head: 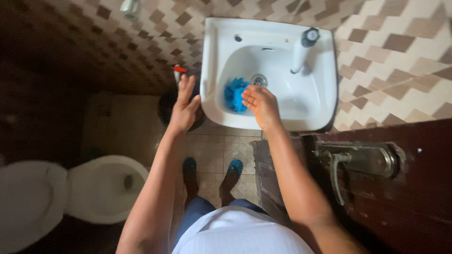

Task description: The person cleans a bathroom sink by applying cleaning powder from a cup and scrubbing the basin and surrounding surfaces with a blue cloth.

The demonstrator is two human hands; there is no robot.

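Right hand (260,104) was down in the white sink (320,101), fingers clamped on a blue scrubber (235,94) by the drain (258,79), its long axis running drain to front rim. Left hand (184,106) gripped the sink's left edge, fingers spread.

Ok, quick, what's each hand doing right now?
Left hand: open, fingers spread, resting on the sink rim's left edge.
Right hand: closed on the blue scrubber inside the basin.
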